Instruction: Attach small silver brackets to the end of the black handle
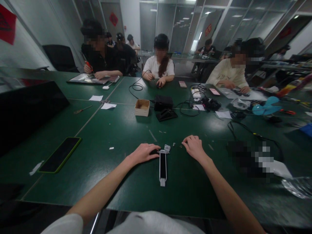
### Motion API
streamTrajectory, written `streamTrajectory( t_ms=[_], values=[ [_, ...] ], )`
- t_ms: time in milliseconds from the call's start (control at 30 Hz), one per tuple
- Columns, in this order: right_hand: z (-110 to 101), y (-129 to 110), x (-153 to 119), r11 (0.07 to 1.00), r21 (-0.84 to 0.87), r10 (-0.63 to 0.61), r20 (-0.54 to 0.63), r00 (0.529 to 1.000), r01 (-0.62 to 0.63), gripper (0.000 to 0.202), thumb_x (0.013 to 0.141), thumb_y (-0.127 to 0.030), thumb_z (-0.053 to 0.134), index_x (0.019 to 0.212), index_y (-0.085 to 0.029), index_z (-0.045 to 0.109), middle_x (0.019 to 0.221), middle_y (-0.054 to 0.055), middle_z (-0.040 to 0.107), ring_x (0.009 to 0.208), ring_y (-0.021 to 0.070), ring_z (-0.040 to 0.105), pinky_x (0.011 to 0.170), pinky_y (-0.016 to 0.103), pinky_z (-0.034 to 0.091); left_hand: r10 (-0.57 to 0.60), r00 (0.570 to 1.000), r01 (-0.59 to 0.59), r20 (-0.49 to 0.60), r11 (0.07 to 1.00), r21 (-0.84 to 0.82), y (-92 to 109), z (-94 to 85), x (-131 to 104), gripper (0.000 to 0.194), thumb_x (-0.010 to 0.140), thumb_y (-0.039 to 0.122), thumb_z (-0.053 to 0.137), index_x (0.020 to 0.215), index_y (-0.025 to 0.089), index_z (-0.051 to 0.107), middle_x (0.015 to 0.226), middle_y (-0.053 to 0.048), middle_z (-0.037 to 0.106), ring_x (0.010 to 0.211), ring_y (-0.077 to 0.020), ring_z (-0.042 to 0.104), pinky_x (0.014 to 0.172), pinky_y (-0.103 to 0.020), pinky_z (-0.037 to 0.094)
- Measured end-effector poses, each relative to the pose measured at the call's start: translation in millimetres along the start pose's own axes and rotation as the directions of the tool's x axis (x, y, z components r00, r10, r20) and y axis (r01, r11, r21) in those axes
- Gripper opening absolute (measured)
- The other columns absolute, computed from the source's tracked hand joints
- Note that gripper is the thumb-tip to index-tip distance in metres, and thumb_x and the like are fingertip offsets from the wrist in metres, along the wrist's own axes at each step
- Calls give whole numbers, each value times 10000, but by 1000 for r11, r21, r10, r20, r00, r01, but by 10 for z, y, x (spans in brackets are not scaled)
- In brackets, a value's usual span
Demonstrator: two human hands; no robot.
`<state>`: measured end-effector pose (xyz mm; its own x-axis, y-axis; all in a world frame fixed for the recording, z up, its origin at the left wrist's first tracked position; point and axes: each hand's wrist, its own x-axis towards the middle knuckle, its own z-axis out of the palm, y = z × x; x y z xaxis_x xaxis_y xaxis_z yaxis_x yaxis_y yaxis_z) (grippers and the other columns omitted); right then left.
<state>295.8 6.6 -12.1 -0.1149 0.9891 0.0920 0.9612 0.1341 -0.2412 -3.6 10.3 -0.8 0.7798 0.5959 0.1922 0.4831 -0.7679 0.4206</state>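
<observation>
On the green table (136,130) a slim white device with a black face (162,165) lies lengthwise in front of me. A small metal plate (167,148) sits at its far end. My left hand (145,152) has its fingertips at the device's far end, thumb and fingers closing toward something dark there. Right of the plate, my right hand (193,145) rests on the table with its fingers bent and somewhat apart, near a tiny ring-like part (181,146). Another small part (174,144) lies between the plate and that hand.
A phone with a green edge (60,155) lies at the left. Ahead are a small open box (142,108), a black box (163,102) and cables. A blue fan (266,106) stands at the right. Several people sit across the table.
</observation>
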Motion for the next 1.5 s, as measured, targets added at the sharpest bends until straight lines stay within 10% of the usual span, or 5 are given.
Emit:
streamTrajectory(
  t_ms=[300, 667, 1000, 1200, 1500],
  values=[
    [-127, -167, -47, 960, 251, -104, -77, 992, 121, 193, 898, -285, 398, 840, -194, 558, 883, 90, 589, 896, 245, 498, 775, 401, 431, -38, 999, 38, -39, 999, -15, 18, -87, -23, 374, 886, 430, 515, 1151, 167, 524, 989, -51, 626, 820, -163, 600, 710, -263, 445],
    [-12, -645, -264, 626, 778, -77, -15, 997, 60, 186, 852, -344, 518, 910, -198, 618, 885, 40, 618, 758, 162, 548, 682, 312, 465, 32, 970, -51, -240, 996, -74, 54, -45, -13, 244, 916, 345, 489, 1040, 158, 584, 990, -65, 639, 892, -160, 596, 783, -279, 462],
    [78, -855, -355, 484, 872, -139, -7, 990, 74, 164, 823, -350, 593, 868, -196, 556, 825, 7, 570, 752, 140, 536, 716, 296, 452, 107, 947, -159, -303, 975, -153, 203, 101, 10, 276, 921, 361, 490, 1041, 155, 628, 940, -82, 647, 875, -149, 605, 801, -271, 495],
    [43, -891, -371, 501, 860, -163, -18, 986, 99, 142, 824, -323, 593, 862, -199, 533, 820, 6, 564, 761, 144, 549, 708, 296, 448, 125, 935, -187, -332, 969, -161, 246, 134, 19, 291, 933, 362, 464, 1027, 147, 635, 922, -84, 648, 842, -136, 610, 770, -250, 501],
    [-115, -793, -351, 770, 593, -204, -120, 972, 235, 122, 869, -291, 515, 910, -199, 585, 883, 45, 598, 780, 168, 548, 676, 310, 463, 95, 985, -94, -143, 996, 10, -80, -85, -25, 218, 915, 329, 495, 951, 166, 635, 893, -49, 642, 804, -130, 598, 756, -242, 455]
  ],
)
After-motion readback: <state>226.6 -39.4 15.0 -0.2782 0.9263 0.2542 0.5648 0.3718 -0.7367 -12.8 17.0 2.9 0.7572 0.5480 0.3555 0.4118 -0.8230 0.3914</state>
